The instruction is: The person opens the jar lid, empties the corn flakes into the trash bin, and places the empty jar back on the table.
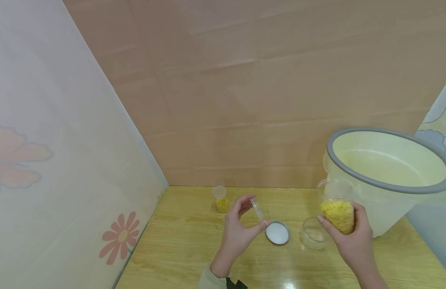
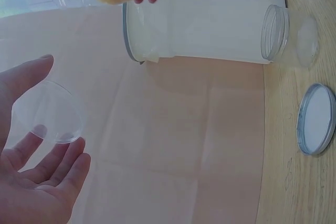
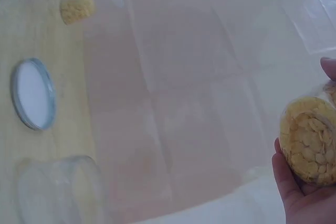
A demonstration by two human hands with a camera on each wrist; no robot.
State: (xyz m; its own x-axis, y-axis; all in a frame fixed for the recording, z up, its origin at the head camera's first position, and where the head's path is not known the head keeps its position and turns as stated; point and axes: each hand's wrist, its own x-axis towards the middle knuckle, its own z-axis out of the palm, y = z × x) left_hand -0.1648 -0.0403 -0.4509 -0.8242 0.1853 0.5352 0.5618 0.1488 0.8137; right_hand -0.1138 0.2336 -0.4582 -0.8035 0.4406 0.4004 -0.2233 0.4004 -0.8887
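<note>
Clutching the tub of yellow flakes (image 1: 337, 216) above the table (image 1: 172, 245), our right hand (image 1: 358, 251) has fingers clamped round it; our left hand (image 1: 239, 233) pinches a clear disc (image 1: 257, 209) by its edge. Below lie a white-faced lid (image 1: 277, 233) and clear jar (image 1: 314, 240), beside the bucket (image 1: 383, 208). We'd best keep that tub near upright, squeezing gently.

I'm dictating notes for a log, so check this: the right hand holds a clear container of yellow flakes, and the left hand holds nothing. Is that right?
Not quite: the left hand isn't empty. The left wrist view shows it holding a clear round lid between thumb and fingers. The right hand does hold a clear container of yellow flakes.
</note>
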